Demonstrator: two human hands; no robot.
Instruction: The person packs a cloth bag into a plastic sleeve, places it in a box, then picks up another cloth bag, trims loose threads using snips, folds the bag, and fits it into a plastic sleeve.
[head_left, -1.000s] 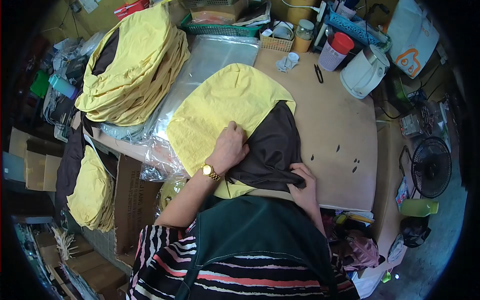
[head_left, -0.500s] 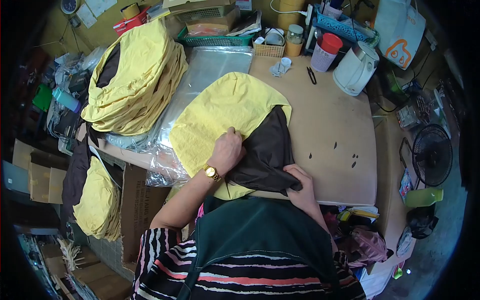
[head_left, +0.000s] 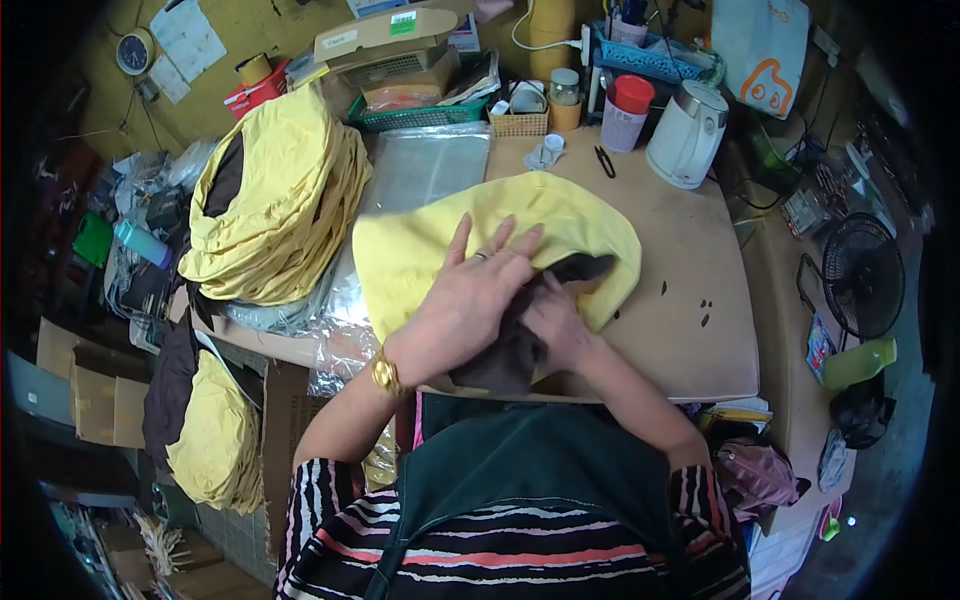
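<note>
A yellow fabric piece point(head_left: 410, 250) with a dark brown cloth panel point(head_left: 500, 355) lies bunched on the table in front of me. My left hand point(head_left: 465, 300), with a gold watch point(head_left: 384, 372) at the wrist and a ring, rests on it with fingers spread. Close beside it, my right hand point(head_left: 560, 320) is curled at the dark panel, which is gathered between both hands. That hand is slightly blurred, and its fingertips are partly hidden in the cloth. On the right, the yellow edge is folded up around a dark opening.
A tall stack of similar yellow pieces point(head_left: 270, 210) stands at the left, beside clear plastic sheets point(head_left: 430, 165). More yellow pieces point(head_left: 215, 430) hang below the table edge. Small snips point(head_left: 605, 162), a white kettle point(head_left: 687, 135) and a red-lidded cup point(head_left: 627, 115) stand behind. Dark scraps point(head_left: 705, 312) dot the table.
My right hand has moved up and left with the dark panel, folding it inward. My left hand has gone from a closed grip to spread fingers. The yellow fabric's right side now reaches farther right.
</note>
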